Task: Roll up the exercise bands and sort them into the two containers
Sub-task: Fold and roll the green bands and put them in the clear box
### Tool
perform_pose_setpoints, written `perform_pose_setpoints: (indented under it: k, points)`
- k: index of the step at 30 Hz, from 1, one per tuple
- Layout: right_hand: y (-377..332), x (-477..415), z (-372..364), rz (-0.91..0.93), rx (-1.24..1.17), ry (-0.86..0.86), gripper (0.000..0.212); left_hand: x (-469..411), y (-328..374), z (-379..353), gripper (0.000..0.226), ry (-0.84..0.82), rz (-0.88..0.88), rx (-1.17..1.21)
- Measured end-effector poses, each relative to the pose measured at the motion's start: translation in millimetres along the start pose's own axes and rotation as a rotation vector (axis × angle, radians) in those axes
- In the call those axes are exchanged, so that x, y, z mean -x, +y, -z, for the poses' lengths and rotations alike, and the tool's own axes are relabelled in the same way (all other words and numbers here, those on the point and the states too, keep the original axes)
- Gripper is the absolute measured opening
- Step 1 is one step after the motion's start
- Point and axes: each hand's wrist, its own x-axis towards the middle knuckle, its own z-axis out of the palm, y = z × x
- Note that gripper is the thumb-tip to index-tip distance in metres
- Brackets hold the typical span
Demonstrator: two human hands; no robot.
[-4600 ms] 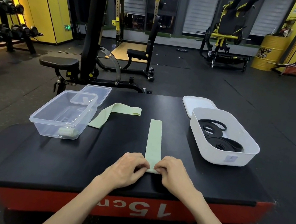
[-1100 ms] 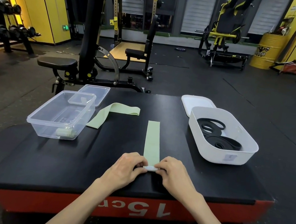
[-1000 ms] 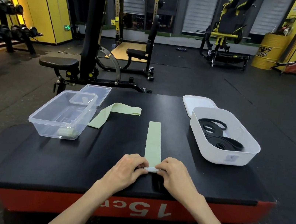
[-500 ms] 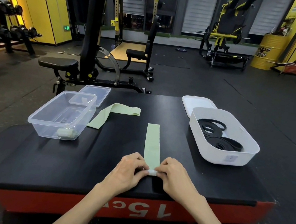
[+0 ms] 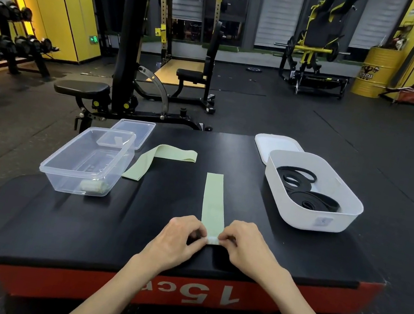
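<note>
Two-handed pinch: left hand (image 5: 179, 237) and right hand (image 5: 246, 246) gripping small roll (image 5: 212, 240) at near end of green band (image 5: 213, 201), laid straight on desk (image 5: 96, 231) toward far side, likely for even rolling. Clear container (image 5: 74, 185) left, white container (image 5: 299, 218) right.

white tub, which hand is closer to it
Right. The right hand is left of the white tub and closer to the person; the left hand is farther left, across the green band.
</note>
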Motion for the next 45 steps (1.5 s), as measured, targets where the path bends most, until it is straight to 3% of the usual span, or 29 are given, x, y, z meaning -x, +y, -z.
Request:
perform_pose_setpoints:
  k: [15, 40, 45]
  points:
    - [-3, 5, -6, 0.043, 0.088, -0.015, 0.02, 5, 2, -3, 0.01, 0.004, -0.006, -0.02]
    - [-1, -1, 2, -0.02, 0.031, -0.019, 0.012, 0, 2, -2, 0.005, 0.024, -0.04, 0.016]
    - [-1, -4, 1, -0.032, 0.043, -0.026, 0.022, 0, -2, -1, 0.003, 0.031, -0.067, 0.009]
